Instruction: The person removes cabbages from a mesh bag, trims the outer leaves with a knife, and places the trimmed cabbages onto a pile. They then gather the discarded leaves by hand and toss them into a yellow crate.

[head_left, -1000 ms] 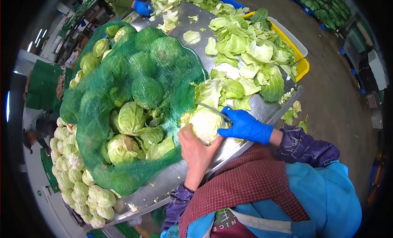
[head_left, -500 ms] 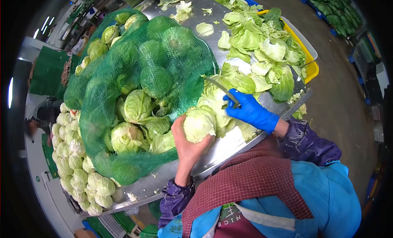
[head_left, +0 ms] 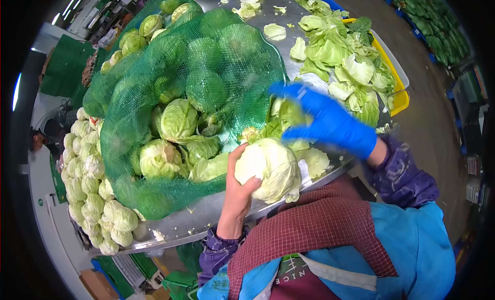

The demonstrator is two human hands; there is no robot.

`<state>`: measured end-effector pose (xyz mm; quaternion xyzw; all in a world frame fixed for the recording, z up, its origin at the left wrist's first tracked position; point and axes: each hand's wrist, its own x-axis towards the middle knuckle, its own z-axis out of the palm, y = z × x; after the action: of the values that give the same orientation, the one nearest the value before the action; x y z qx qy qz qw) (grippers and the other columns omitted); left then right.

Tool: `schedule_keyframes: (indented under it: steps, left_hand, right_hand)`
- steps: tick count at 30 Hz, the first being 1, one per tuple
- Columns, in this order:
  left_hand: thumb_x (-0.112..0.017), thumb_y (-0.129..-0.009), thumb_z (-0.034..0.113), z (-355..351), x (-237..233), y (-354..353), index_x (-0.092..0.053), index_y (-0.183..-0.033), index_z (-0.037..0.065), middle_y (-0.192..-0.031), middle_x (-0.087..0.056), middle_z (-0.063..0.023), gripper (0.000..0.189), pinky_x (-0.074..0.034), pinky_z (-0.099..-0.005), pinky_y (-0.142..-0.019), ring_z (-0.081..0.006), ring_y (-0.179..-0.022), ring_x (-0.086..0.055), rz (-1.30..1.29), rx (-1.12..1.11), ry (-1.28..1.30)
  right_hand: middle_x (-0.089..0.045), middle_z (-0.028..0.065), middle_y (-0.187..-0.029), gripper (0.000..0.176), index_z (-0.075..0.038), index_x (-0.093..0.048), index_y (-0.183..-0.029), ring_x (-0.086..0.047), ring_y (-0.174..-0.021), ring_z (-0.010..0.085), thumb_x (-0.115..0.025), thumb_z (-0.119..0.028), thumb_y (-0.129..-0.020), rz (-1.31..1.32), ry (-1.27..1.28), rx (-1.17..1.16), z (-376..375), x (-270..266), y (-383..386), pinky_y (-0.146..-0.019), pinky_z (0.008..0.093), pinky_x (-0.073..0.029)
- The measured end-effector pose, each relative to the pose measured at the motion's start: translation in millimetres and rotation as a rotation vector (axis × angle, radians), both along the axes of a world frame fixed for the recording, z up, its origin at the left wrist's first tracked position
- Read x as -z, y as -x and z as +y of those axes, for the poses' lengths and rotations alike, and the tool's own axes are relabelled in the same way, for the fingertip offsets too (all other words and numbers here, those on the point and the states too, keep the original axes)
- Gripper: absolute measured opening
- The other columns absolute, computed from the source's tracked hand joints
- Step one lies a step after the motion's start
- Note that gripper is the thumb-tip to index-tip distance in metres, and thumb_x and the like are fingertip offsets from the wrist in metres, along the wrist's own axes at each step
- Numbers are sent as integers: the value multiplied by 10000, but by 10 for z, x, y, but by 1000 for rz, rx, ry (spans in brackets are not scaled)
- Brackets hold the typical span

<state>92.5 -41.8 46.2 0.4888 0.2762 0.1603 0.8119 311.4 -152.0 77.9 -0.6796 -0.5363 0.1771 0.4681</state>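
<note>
My bare left hand (head_left: pixel 238 189) grips a pale, trimmed cabbage (head_left: pixel 269 171) from its left side, thumb across the front, near the table's front edge. Above and to the right of it is my right hand (head_left: pixel 327 119) in a blue glove, smeared by motion. Its thumb and fingers look apart, over loose green leaves (head_left: pixel 283 117); I cannot tell whether the knife is still in it. Beside the held cabbage, to the left, a green mesh sack (head_left: pixel 170 194) lies with its mouth gaping, and whole cabbages (head_left: pixel 178 119) show inside.
Loose outer leaves (head_left: pixel 325 44) are heaped along the right of the metal table (head_left: pixel 178 233), by a yellow crate (head_left: pixel 399 101). Trimmed cabbages (head_left: pixel 90 186) are stacked at the far left. Leafy greens (head_left: pixel 433 29) stand across the floor at upper right.
The cabbage in my left hand has turned and sits lower, a rounder, smoother side showing. My right hand has moved up and left; the curved knife in it earlier no longer shows.
</note>
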Motion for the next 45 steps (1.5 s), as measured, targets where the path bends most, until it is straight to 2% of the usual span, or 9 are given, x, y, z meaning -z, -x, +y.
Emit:
schedule_keyframes:
  steps: [8, 13, 15, 17, 18, 27, 34, 37, 45]
  left_hand:
    - [-681, -742, 522, -125, 252, 5, -306, -1381, 27, -1301, -457, -140, 892, -420, -372, -985, -238, -1176, -489, -41, 364, 519]
    - [-427, -866, 567, -144, 471, 136, -406, -1312, 17, -1300, -475, -157, 709, -447, -414, -953, -279, -1145, -512, -22, -29, 661]
    - [-323, -874, 583, -58, 706, 251, -430, -1298, 55, -1286, -494, -137, 686, -434, -436, -960, -287, -1168, -490, 33, 58, 149]
    - [-328, -870, 579, -34, 712, 201, -440, -1301, 107, -1294, -496, -104, 649, -416, -463, -978, -291, -1183, -481, -677, -42, 1214]
    - [-347, -865, 575, -40, 466, 98, -428, -1320, 144, -1307, -490, -80, 632, -400, -486, -989, -293, -1195, -471, -96, -424, 966]
    - [-423, -840, 620, -16, 424, 169, -400, -1351, 144, -1331, -468, -96, 699, -407, -513, -972, -319, -1198, -463, -172, -329, 682]
    - [-415, -847, 622, -145, 320, 66, -395, -1350, 133, -1357, -432, -123, 702, -377, -598, -952, -367, -1220, -431, -174, -237, 917]
    - [-396, -850, 649, -120, 297, 31, -387, -1347, 138, -1359, -413, -167, 713, -356, -660, -923, -403, -1225, -411, -25, -221, 920]
    - [-377, -886, 603, -80, 422, 100, -415, -1327, 124, -1264, -509, -164, 652, -435, -566, -918, -360, -1131, -521, -247, 18, 1227]
  right_hand:
    - [-626, 106, -767, 392, -54, -644, -981, -623, -694, 268, -661, -392, -783, -132, 275, -319, 563, 292, 269, -657, 356, -483]
    - [-653, 129, -893, 543, -46, -559, -1170, -633, -793, 208, -671, -412, -785, 234, 460, -88, 300, 102, -63, -707, 338, -480]
    - [-652, 143, -946, 645, -45, -494, -1274, -624, -819, 193, -679, -419, -783, 364, 445, -103, 97, 51, 67, -730, 332, -480]
    - [-624, 165, -1021, 861, -47, -279, -1417, -605, -839, 210, -712, -408, -766, 171, 408, -220, -70, 64, 290, -765, 323, -477]
    - [-608, 175, -1055, 910, -69, -223, -1438, -599, -839, 217, -734, -377, -751, 151, 282, -236, -92, 186, 422, -759, 323, -479]
    - [-595, -20, -772, 325, -30, -632, -1035, -564, -729, 84, -741, -175, -766, 688, 24, -12, 50, -177, 109, -681, 245, -474]
    - [-379, 132, -1384, 886, -134, -239, -1445, -404, -1253, 226, -752, -231, -728, 183, 112, -42, -67, -261, 193, -980, 334, -406]
    - [-498, 114, -1221, 644, -278, -455, -1329, -594, -997, 297, -709, -310, -738, -318, 125, -327, -80, -48, 566, -748, 347, -529]
    - [-615, 15, -970, 325, -232, -632, -1100, -639, -784, 221, -681, -225, -779, -167, -39, -356, -33, 67, 420, -634, 320, -530]
